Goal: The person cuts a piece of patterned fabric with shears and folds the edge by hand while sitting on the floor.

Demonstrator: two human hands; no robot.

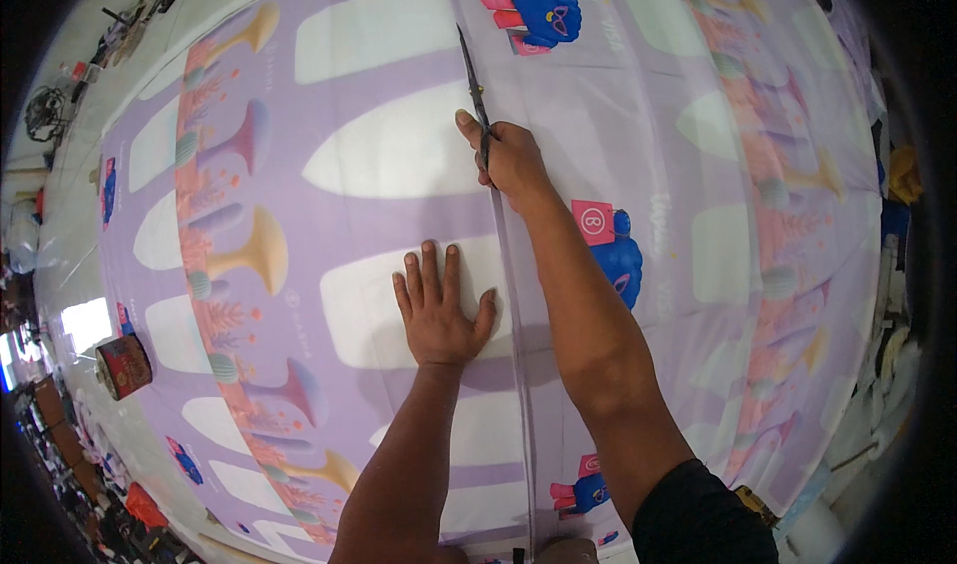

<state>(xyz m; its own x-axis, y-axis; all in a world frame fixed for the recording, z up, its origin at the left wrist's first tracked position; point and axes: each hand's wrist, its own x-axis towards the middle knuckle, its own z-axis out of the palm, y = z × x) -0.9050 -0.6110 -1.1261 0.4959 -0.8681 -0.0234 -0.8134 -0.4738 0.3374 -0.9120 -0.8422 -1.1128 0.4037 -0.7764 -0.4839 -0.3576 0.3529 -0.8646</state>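
Cloth (369, 223), probably limp, is best pinned near scissors (476, 91), gripped toward 12 o'clock by right hand (512, 160); left hand (439, 323) splayed.

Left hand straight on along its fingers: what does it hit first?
The way looks free for the left hand: only lavender fabric with white printed shapes lies ahead, though small folds are hard to judge. The slim black scissors sit to the right.
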